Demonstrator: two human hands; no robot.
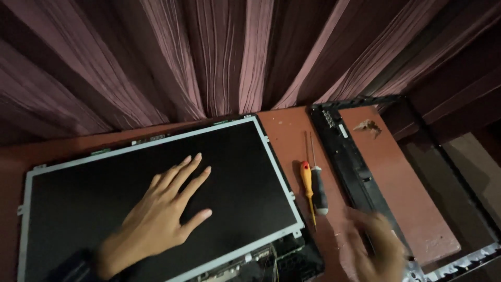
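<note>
My left hand (164, 209) lies flat, fingers spread, on the dark glass of a bare laptop screen panel (240, 172) with a silver metal frame. The panel rests on a reddish-brown table (284, 130). My right hand (373, 245) is blurred at the lower right, over the near end of a black plastic screen bezel frame (349, 156) that hangs past the table's right edge. Whether it grips the bezel cannot be told. Two screwdrivers lie between panel and bezel: one with an orange handle (307, 180) and one with a black and grey handle (318, 193).
Dark red pleated curtains (219, 57) hang right behind the table. Exposed wires and black parts (287, 258) show under the panel's near right corner. A small scrap (368, 126) lies near the table's far right corner. The floor (469, 172) drops away to the right.
</note>
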